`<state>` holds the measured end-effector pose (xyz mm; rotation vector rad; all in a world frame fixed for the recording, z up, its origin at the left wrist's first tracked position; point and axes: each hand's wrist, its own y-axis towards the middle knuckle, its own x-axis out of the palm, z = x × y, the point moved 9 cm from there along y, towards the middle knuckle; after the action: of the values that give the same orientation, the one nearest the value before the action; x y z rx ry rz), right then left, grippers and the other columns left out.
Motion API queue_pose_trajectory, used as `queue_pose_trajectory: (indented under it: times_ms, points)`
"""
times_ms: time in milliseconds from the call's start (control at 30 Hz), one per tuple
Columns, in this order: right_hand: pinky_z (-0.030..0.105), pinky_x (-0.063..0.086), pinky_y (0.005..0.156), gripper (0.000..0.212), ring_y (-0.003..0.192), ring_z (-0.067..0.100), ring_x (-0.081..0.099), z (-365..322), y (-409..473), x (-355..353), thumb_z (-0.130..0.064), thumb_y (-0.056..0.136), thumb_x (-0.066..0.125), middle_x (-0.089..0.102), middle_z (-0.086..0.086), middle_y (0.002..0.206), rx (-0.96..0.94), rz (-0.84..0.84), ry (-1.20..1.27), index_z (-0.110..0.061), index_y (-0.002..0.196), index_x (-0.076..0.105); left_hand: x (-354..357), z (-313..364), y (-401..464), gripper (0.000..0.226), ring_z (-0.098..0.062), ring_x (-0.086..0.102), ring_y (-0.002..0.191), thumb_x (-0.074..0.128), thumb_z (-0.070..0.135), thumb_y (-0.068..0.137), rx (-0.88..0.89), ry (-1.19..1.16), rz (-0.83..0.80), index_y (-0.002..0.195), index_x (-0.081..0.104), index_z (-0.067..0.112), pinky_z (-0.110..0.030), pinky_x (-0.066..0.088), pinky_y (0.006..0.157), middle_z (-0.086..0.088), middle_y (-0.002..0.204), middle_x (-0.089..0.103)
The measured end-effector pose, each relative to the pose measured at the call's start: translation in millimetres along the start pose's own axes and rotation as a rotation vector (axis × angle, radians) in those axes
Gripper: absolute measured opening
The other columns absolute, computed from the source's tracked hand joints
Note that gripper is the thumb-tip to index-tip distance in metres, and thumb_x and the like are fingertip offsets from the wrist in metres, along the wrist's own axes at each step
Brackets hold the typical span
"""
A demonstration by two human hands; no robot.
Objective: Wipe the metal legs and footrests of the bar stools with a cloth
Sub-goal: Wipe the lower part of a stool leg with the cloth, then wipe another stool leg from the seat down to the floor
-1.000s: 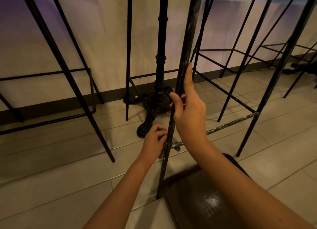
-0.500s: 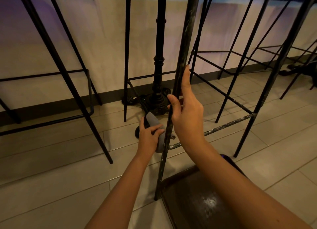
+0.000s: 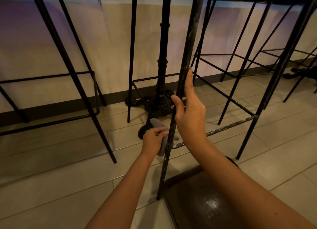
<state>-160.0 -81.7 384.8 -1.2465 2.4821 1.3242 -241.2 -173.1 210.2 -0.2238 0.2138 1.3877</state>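
A black bar stool's worn front leg runs down the middle of the head view. My right hand holds that leg at mid height, thumb on one side and fingers along the other. Lower down, my left hand grips a grey cloth and presses it against the same leg, where the scuffed footrest bar joins it. Part of the cloth is hidden behind the leg and my fingers.
An ornate black table pedestal stands just behind the leg. Another stool's legs stand at the left, more stools at the right. A dark brown seat surface lies below my right forearm. The floor is pale tile.
My left hand has moved the cloth up the leg from below the footrest joint, so more grey cloth shows above my fingers. My right hand has kept its hold on the leg.
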Motion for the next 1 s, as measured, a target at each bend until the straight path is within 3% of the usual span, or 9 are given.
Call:
queue_pose_trajectory:
  times_ms: [333,633,733,867,1000]
  points:
    - [0.036,0.053,0.080,0.076,0.080,0.011,0.057,2.0,0.5,0.9,-0.013,0.092,0.053,0.063,0.010,0.096,0.021,-0.008,0.007,-0.033,0.136,-0.006,-6.1,6.7,10.7,0.025,-0.017,0.058,0.104,0.053,0.013,0.091,0.008,0.134,0.077,0.112,0.064,0.006,-0.014,0.036,0.083,-0.012,0.113,0.066]
    - [0.030,0.052,0.082,0.075,0.084,0.015,0.060,-0.9,-0.3,-1.0,-0.011,0.092,0.053,0.064,0.012,0.104,0.004,0.003,-0.003,-0.029,0.137,-0.004,-1.7,4.9,-9.2,0.022,-0.013,0.059,0.096,0.055,0.007,0.089,0.006,0.062,0.069,0.108,0.065,0.002,-0.019,0.043,0.086,-0.012,0.107,0.067]
    - [0.029,0.051,0.081,0.076,0.080,0.011,0.056,-0.6,0.0,-1.4,-0.012,0.092,0.053,0.064,0.012,0.101,0.018,-0.002,-0.017,-0.032,0.136,-0.005,-1.9,5.9,-7.6,0.021,-0.009,0.057,0.093,0.056,0.008,0.089,-0.003,0.057,0.053,0.107,0.066,0.003,-0.018,0.042,0.085,-0.009,0.105,0.067]
    - [0.033,0.052,0.078,0.077,0.076,0.011,0.052,-1.2,0.7,-1.7,-0.012,0.092,0.052,0.057,0.006,0.089,0.027,-0.013,-0.010,-0.033,0.135,-0.008,-5.4,11.6,2.3,0.021,-0.017,0.061,0.101,0.057,0.011,0.089,-0.003,0.112,0.067,0.106,0.067,0.005,-0.019,0.041,0.085,-0.010,0.106,0.068]
    - [0.036,0.053,0.082,0.077,0.086,0.015,0.061,1.3,1.1,-0.2,-0.013,0.092,0.053,0.063,0.006,0.106,0.027,-0.035,0.021,-0.036,0.136,-0.007,-6.3,12.3,1.3,0.019,-0.014,0.061,0.097,0.056,0.010,0.089,-0.010,0.151,0.063,0.103,0.068,0.005,-0.017,0.040,0.082,-0.010,0.104,0.069]
